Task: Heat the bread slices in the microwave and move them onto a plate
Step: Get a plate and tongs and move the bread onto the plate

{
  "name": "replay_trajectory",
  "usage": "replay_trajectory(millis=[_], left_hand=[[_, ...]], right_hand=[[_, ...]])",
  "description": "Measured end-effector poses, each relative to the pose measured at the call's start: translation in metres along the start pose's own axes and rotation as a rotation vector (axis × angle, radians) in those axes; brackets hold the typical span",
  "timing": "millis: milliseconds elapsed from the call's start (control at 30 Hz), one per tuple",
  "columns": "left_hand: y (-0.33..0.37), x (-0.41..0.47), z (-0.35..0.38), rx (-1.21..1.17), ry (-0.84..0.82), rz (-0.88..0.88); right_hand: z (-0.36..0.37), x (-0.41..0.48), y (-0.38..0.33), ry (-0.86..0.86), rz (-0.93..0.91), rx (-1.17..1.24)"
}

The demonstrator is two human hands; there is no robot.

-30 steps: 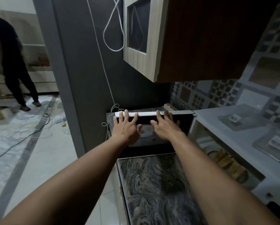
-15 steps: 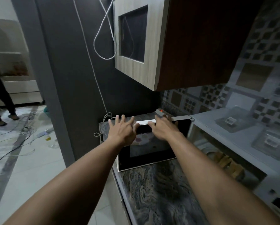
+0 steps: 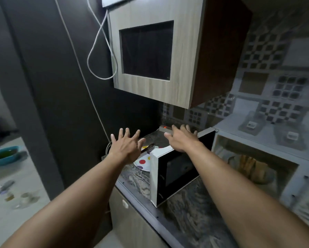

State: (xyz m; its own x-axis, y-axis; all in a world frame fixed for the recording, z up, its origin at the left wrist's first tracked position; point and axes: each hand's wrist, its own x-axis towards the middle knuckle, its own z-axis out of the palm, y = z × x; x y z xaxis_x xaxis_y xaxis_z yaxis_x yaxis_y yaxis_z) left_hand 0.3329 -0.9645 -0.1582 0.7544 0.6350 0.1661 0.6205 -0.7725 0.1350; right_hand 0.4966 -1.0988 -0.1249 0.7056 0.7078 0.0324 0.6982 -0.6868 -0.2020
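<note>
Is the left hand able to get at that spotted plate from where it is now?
Probably yes. The left hand hovers open right over the spotted plate, which lies on the counter beside the open microwave door. Nothing sits between hand and plate; the door stands just to the plate's right.

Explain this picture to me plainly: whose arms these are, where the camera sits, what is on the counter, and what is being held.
There is no robot here. A person wears a wide-angle camera on the head, looking forward and down, so the two bare arms are their own. The left hand is spread open above a polka-dot plate. The right hand reaches over the top edge of the swung-open microwave door. Both stand on a marbled counter under a wall cabinet. Bread slices sit inside the microwave. Neither hand holds anything.
</note>
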Motion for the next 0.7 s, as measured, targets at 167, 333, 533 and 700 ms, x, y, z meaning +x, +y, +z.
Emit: replay_trajectory(millis=[167, 333, 533, 700], left_hand=[[-0.038, 0.019, 0.004, -0.034, -0.041, 0.073], [-0.072, 0.065, 0.016, -0.074, -0.076, 0.127], [-0.102, 0.117, 0.025, -0.09, -0.113, 0.195], [-0.119, 0.166, 0.037, -0.119, -0.145, 0.222]], right_hand=[[0.006, 0.004, -0.031, -0.017, 0.068, -0.01], [0.009, 0.037, -0.055, 0.007, 0.12, -0.02], [0.025, 0.088, -0.083, -0.014, 0.174, -0.005], [0.038, 0.125, -0.103, -0.023, 0.227, -0.025]])
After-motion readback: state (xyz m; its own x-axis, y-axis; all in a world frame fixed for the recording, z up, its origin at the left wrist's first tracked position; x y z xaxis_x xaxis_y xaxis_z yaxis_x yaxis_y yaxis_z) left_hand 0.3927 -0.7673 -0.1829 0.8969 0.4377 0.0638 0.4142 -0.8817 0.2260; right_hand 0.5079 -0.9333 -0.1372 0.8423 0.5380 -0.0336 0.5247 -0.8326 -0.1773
